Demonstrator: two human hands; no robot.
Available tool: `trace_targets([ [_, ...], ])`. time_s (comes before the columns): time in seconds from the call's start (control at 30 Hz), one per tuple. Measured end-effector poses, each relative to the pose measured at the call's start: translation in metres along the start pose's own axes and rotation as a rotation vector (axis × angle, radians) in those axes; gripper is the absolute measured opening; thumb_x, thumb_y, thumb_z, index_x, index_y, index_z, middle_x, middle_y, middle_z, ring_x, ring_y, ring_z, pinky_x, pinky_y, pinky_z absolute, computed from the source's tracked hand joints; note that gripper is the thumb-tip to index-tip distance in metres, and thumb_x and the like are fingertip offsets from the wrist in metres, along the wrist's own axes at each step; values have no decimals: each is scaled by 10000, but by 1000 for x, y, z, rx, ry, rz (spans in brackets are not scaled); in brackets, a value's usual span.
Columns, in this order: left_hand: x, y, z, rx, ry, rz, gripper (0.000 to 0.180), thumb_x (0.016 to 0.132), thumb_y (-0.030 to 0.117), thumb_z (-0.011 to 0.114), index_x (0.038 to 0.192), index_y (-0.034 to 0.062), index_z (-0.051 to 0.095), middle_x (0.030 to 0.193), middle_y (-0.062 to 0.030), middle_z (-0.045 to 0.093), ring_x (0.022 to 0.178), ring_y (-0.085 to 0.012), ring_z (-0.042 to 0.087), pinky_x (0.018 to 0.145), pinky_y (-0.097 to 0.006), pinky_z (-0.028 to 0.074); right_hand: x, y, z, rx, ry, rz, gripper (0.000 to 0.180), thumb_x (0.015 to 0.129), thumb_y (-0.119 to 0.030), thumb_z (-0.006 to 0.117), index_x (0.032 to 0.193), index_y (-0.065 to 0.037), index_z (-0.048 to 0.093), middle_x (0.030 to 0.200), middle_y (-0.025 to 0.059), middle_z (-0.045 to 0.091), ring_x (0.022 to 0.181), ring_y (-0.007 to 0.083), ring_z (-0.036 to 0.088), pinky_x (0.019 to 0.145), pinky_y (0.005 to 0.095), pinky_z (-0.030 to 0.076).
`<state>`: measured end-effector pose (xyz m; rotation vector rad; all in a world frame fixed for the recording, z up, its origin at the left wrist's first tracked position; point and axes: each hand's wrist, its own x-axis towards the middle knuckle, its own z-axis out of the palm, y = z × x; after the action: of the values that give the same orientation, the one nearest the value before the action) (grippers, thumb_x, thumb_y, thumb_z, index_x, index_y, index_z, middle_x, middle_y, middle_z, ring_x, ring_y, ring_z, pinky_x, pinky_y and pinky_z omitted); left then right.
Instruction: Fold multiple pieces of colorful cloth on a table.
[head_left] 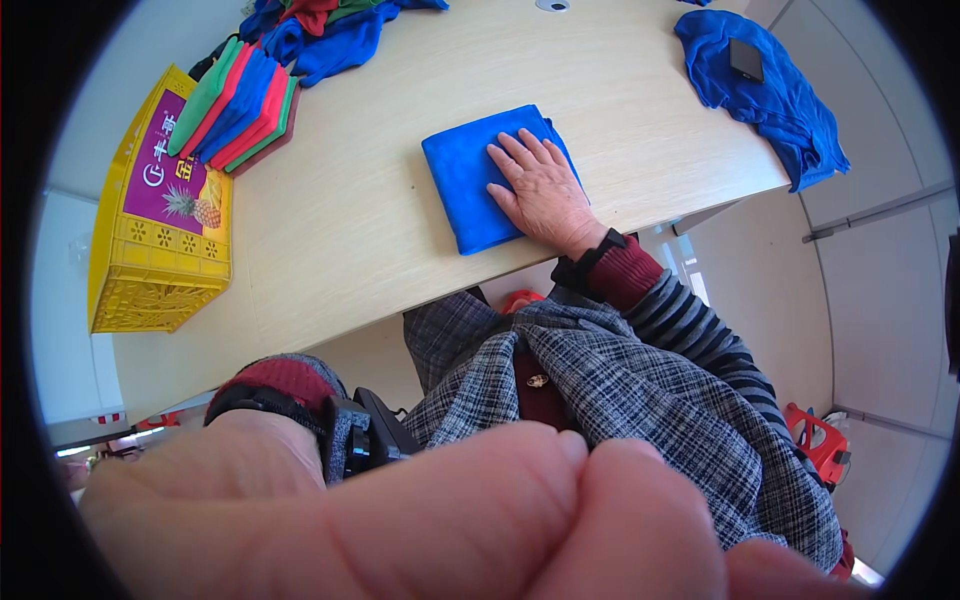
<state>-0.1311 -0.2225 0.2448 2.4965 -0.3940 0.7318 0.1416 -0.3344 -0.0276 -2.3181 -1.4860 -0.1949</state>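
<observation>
- The right hand (543,190) lies flat, fingers spread, on a folded blue cloth (470,180) near the table's (350,220) front edge.
- The left hand (400,520) is raised close to the camera, blurred, fingers curled together.
- Well left of the flat hand: a stack of folded cloths (238,105) on a yellow crate (160,250).
- Far right of it: a crumpled blue cloth (770,95) with a dark phone (746,59) on it.

1. The one camera sits on the person's head and looks down at the worktop (400,200).
2. It is very near the left hand (400,520), which looks huge and blurry.
3. The edges curve round.
</observation>
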Motion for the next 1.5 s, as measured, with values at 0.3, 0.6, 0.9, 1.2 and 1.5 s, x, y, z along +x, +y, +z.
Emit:
trace_targets([
  [0.3, 44, 13, 38, 54, -28, 34, 56, 929, 33, 602, 893, 16, 563, 970, -170, 666, 823, -272, 671, 738, -347, 555, -3, 5, -1, 8, 16, 14, 567, 1029, -446, 452, 1476, -98, 464, 1561, 126, 397, 1476, 331, 299, 1227, 474, 188],
  [0.6, 80, 22, 45, 117, -33, 75, 63, 936, 38, 605, 902, 13, 559, 985, -176, 665, 833, -275, 672, 743, -342, 555, -3, 6, -4, 26, 24, -8, 563, 1020, -433, 473, 1470, -93, 470, 1554, 129, 407, 1467, 338, 312, 1221, 478, 196],
  [0.9, 48, 3, -7, 78, 412, 108, 70, 939, 64, 617, 921, 1, 592, 981, -150, 669, 832, -240, 658, 753, -315, 553, -3, -1, -5, 26, 15, -1, 556, 1020, -421, 478, 1469, -92, 469, 1555, 136, 406, 1474, 341, 302, 1223, 481, 192],
  [1.2, 24, -10, -30, -30, 440, 185, 63, 941, 59, 606, 941, -4, 603, 1010, -151, 668, 869, -237, 652, 780, -319, 552, 1, -3, -1, 23, 21, -9, 549, 1018, -408, 483, 1466, -90, 469, 1548, 140, 417, 1470, 345, 310, 1220, 483, 199],
  [1.5, -7, -9, -54, -38, 476, 423, 68, 943, 53, 596, 961, -10, 614, 1038, -151, 667, 907, -234, 647, 807, -322, 551, 3, -1, -13, 62, 49, -19, 543, 996, -371, 521, 1438, -57, 489, 1531, 154, 433, 1452, 365, 334, 1208, 500, 223],
])
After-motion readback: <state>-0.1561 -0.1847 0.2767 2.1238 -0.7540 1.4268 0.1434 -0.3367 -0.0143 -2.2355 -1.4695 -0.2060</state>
